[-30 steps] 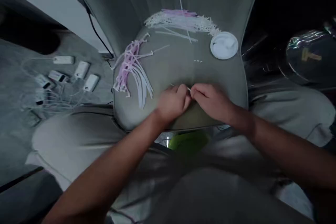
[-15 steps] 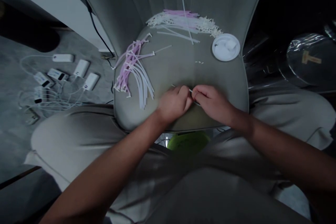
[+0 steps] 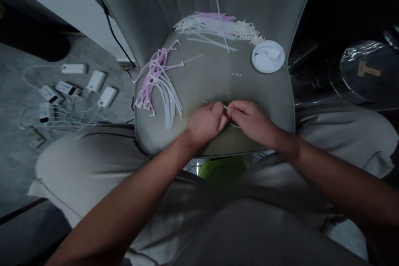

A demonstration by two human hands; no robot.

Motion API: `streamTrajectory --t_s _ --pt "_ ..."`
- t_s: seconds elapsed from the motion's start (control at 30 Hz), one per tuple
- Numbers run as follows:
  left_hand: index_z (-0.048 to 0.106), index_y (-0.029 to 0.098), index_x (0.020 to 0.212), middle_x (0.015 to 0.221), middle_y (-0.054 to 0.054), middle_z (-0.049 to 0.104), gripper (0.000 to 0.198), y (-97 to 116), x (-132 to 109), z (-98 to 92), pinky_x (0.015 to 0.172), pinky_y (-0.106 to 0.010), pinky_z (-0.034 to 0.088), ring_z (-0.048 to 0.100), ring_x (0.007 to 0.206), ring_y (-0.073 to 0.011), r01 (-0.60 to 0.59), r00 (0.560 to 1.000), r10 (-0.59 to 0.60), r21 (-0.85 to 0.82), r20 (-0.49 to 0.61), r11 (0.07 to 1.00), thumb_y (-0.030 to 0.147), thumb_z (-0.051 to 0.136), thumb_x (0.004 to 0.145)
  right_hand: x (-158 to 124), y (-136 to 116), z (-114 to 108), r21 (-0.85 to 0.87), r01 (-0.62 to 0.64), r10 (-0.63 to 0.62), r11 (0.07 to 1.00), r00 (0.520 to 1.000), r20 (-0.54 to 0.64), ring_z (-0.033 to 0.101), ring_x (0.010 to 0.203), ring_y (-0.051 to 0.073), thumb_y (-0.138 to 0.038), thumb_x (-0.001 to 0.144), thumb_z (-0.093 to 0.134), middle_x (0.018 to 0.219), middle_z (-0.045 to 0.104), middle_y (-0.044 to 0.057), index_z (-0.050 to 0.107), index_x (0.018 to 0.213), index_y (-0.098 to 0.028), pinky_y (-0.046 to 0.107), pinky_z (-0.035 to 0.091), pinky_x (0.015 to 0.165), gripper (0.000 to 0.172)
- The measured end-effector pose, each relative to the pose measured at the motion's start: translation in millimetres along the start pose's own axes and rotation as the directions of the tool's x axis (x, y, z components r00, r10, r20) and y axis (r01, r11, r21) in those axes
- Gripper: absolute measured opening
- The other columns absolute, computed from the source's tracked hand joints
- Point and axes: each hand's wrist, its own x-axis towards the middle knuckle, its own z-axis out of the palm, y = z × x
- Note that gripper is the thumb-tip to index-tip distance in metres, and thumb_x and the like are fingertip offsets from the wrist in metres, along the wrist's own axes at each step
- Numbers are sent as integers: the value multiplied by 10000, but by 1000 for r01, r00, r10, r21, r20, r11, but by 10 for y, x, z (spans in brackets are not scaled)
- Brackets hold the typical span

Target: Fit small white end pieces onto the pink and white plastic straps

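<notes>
Close together over the front of the grey chair seat, both my hands are closed in pinches on one thin white strip [image 3: 225, 107]. My left hand [image 3: 207, 122] wraps round it, with one end poking out past the knuckles. The thumb and fingertips of my right hand [image 3: 249, 118] grip it just to the right; most of the strip is hidden by the fingers. A bundle of pink and white flexible strips [image 3: 157, 77] with small white end pieces lies left of my hands. Beyond them is a pile of similar strips [image 3: 215, 25].
A round white dish [image 3: 268, 64] holding small white pieces sits at the seat's right. Several tiny white bits [image 3: 236, 74] lie on the seat [image 3: 205, 79]. White power banks [image 3: 107, 97] and tangled cables are on the floor at left. Something green [image 3: 222, 168] shows below the seat.
Hardly anything differs. My hands keep their grip on the strip in the same spot, and the view shifts very slightly.
</notes>
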Motion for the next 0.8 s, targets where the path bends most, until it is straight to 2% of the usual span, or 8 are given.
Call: streamTrajectory --t_s 0.4,0.8 --pt "568 166 882 828 -104 672 258 -9 11 -6 620 -311 385 606 726 -211 20 999 -18 -32 49 999 303 359 947 -7 -35 -7 -8 -44 44 999 999 -1 388 634 109 -238 831 403 614 416 -34 474 634 -181 290 251 595 216" --pt "589 155 884 818 -113 673 243 0 22 -35 624 -314 396 608 724 -227 5 997 -4 -11 72 1000 259 372 919 12 13 12 81 -70 69 994 997 15 359 571 104 -244 805 413 564 398 -41 470 618 -190 276 248 557 203"
